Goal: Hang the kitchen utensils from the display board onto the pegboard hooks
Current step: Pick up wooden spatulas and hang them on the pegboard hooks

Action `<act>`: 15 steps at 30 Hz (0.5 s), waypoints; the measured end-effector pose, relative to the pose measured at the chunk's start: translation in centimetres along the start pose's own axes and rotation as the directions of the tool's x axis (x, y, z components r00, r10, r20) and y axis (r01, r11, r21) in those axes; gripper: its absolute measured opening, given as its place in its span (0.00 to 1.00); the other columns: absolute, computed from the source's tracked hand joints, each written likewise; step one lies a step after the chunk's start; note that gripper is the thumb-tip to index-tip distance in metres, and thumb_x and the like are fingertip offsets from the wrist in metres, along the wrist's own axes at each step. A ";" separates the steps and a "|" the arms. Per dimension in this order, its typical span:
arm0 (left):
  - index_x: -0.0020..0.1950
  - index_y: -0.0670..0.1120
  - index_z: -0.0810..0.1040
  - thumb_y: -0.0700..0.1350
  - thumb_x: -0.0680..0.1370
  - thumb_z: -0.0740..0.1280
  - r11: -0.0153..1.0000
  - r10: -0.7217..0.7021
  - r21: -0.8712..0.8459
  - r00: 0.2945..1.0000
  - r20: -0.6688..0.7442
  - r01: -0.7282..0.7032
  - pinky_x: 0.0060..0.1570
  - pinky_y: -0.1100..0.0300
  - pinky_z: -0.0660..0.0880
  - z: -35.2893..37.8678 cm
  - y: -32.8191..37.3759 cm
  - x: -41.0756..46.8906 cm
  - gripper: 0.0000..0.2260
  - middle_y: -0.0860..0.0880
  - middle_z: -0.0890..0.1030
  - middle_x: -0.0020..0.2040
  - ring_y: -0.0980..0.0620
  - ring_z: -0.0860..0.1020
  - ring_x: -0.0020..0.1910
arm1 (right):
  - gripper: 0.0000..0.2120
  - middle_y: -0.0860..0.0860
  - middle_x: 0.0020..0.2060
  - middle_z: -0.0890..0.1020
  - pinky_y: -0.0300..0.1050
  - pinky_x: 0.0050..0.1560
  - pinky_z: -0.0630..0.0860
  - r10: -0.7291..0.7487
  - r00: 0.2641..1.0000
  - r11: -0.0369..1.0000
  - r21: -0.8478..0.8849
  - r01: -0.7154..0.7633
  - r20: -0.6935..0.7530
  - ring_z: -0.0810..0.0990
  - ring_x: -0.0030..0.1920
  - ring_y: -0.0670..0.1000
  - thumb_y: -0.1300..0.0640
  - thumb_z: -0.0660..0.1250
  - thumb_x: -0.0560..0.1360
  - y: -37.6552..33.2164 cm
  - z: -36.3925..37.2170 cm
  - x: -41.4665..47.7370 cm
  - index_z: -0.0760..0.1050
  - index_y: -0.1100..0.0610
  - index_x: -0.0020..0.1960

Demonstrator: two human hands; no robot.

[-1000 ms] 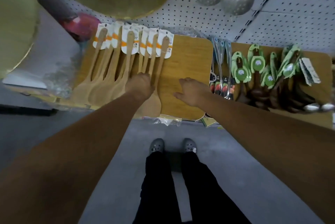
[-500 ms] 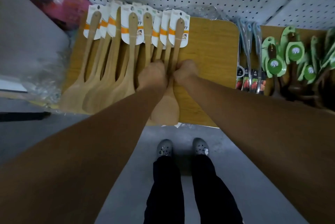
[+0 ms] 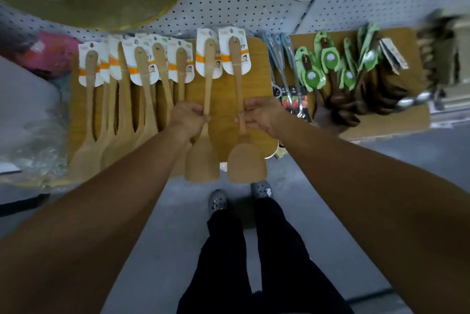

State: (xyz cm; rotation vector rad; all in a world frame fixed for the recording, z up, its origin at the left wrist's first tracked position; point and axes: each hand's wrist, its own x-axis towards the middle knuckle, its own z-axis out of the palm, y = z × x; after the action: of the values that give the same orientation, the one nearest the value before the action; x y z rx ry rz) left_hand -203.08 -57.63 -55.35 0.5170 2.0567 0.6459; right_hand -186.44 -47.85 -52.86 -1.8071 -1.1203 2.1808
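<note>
Several carded wooden spatulas (image 3: 146,90) lie in a row on the display board (image 3: 256,85), centre-left of the frame. Just right of them my left hand (image 3: 189,116) is curled round the handle of the first spatula (image 3: 207,85), and beside it my right hand (image 3: 262,115) pinches the handle of the second spatula (image 3: 237,85); both blades reach past the board's lower edge. They look light, stiff and dry, so I judge a mid-handle hold carries them well; the paper cards at their tops, where the hang holes are, seem the flimsy part. The pegboard (image 3: 229,16) runs across the top of the frame.
</note>
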 end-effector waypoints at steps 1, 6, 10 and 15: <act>0.60 0.44 0.80 0.40 0.74 0.74 1.000 0.014 -0.001 0.999 0.038 -0.014 0.50 0.62 0.75 0.3 0.9 -1.3 0.15 0.51 0.80 0.50 0.53 0.78 0.47 | 0.19 0.62 0.55 0.81 0.45 0.39 0.84 -0.013 1.000 0.999 0.031 0.013 -0.008 0.84 0.40 0.55 0.76 0.69 0.73 0.3 -1.0 -1.3 0.73 0.70 0.62; 0.59 0.39 0.80 0.30 0.73 0.71 0.997 0.053 -0.062 0.974 0.220 -0.040 0.35 0.72 0.74 4.1 2.7 -8.5 0.14 0.50 0.80 0.45 0.55 0.78 0.41 | 0.12 0.64 0.44 0.83 0.44 0.35 0.83 -0.019 0.995 0.977 0.211 0.039 -0.098 0.86 0.35 0.55 0.76 0.61 0.77 4.4 -6.7 -7.7 0.73 0.76 0.60; 0.60 0.37 0.80 0.28 0.75 0.67 0.985 0.141 -0.146 0.925 0.352 -0.095 0.42 0.69 0.76 7.6 3.5 -14.1 0.15 0.49 0.82 0.46 0.64 0.78 0.36 | 0.13 0.65 0.47 0.81 0.44 0.42 0.84 -0.064 0.974 0.959 0.257 0.120 -0.216 0.85 0.38 0.54 0.76 0.65 0.74 8.7 -11.3 -15.3 0.75 0.74 0.59; 0.49 0.52 0.82 0.29 0.74 0.70 0.954 0.279 -0.236 0.833 0.477 -0.184 0.50 0.60 0.79 12.3 5.7 -20.7 0.17 0.60 0.85 0.39 0.60 0.82 0.43 | 0.10 0.62 0.46 0.84 0.45 0.45 0.84 -0.113 0.908 0.859 0.419 0.294 -0.404 0.86 0.40 0.54 0.75 0.66 0.75 13.3 -17.4 -23.6 0.78 0.69 0.55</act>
State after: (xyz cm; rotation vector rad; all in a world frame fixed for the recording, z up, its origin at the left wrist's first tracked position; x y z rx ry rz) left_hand -181.27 -62.16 -44.43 0.7508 1.4327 0.7406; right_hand -159.24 -61.25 -41.93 -1.6770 -0.5974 1.6971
